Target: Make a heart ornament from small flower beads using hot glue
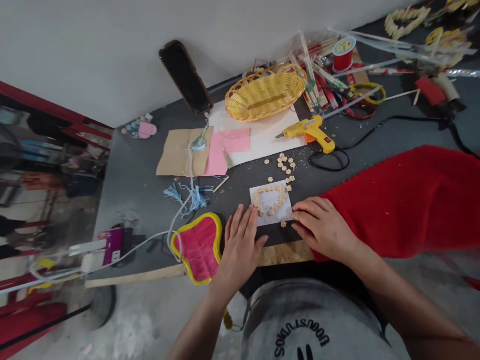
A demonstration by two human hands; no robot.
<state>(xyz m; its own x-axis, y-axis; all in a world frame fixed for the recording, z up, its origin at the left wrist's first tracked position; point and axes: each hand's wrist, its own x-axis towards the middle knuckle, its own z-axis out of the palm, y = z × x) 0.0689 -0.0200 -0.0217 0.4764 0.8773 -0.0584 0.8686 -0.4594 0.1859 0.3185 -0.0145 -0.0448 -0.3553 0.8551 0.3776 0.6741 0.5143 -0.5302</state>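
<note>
A small white card (270, 204) lies near the table's front edge with a heart-shaped ring of tiny cream flower beads (269, 199) on it. My left hand (241, 250) lies flat beside the card's left corner, fingers stretched out and touching its edge. My right hand (321, 226) rests at the card's right corner, fingers curled and pinched together at the edge. Whether they hold a bead I cannot make out. One loose bead (284, 224) lies just below the card. More loose flower beads (285, 167) are scattered behind it.
A yellow glue gun (309, 131) with a black cord lies behind the beads. Farther back are a yellow wicker basket (265, 92), pink paper (229, 146), a phone (186, 76) leaning on the wall and a red thread spool (343, 54). Red cloth (408, 197) covers the right; a pink fan (200, 247) overhangs the front edge.
</note>
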